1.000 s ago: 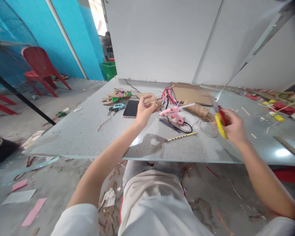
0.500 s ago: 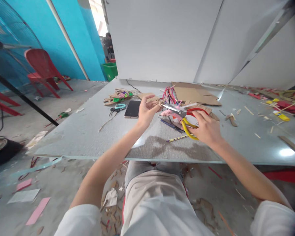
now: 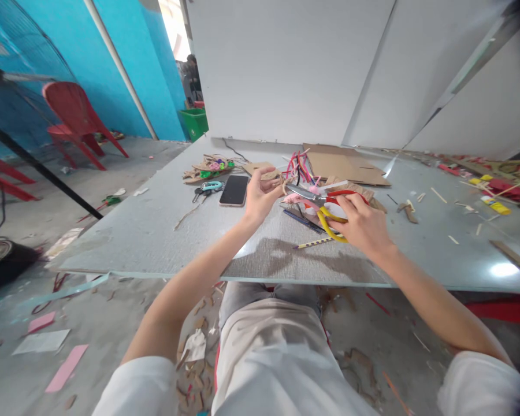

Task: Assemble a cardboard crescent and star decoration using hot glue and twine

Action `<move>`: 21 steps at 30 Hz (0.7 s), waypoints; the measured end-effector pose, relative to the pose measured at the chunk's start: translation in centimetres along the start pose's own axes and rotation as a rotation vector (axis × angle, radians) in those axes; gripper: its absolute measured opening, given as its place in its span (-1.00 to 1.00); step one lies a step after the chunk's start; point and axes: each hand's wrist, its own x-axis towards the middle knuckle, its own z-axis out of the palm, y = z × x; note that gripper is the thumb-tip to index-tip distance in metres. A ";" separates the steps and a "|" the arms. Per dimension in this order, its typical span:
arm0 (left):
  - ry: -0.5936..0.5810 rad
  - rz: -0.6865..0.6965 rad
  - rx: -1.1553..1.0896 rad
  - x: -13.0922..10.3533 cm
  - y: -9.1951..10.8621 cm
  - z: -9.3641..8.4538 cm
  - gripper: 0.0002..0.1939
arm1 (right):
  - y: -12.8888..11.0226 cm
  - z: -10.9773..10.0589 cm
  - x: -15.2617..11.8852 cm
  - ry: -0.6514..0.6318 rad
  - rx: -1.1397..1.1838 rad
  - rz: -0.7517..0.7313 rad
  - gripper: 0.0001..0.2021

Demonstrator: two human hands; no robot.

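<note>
My left hand (image 3: 260,195) is raised over the table, its fingertips pinching a small piece of brown cardboard (image 3: 285,187). From the right, my right hand (image 3: 360,222) grips a pair of scissors (image 3: 333,226) with one red and one yellow handle. The grey blades point left and reach the cardboard at my left fingertips; whether they touch it is too small to tell. Below and behind the scissors lie a pink item (image 3: 292,198), a dark pen (image 3: 302,219) and a dotted pencil (image 3: 316,242). Pink and red pipe cleaners (image 3: 300,164) stick up behind.
A phone (image 3: 234,190) and blue-clipped keys (image 3: 211,186) lie left of my left hand. Cut cardboard pieces with green and purple bits (image 3: 210,167) are farther back. A flat cardboard sheet (image 3: 342,162) rests near the white panel (image 3: 286,69). Yellow glue tubes (image 3: 496,205) and scraps lie right.
The scissors have shifted slightly left and their blades look closer together at the cardboard. My left hand has stayed almost where it was.
</note>
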 end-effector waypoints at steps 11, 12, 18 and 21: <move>0.044 0.029 0.032 -0.1 0.3 0.1 -0.49 | 0.5 0.5 0.8 -0.044 -0.059 -0.079 -0.47; 0.045 0.022 0.032 -0.1 0.3 0.1 -0.49 | 0.7 0.6 0.9 -0.046 -0.067 -0.098 -0.46; 0.056 0.018 0.030 0.0 0.7 -0.1 -0.51 | 1.6 1.0 1.4 -0.048 -0.076 -0.166 -0.43; 0.041 0.018 0.029 0.0 0.7 -0.1 -0.51 | 1.6 0.8 1.6 -0.043 -0.034 -0.132 -0.42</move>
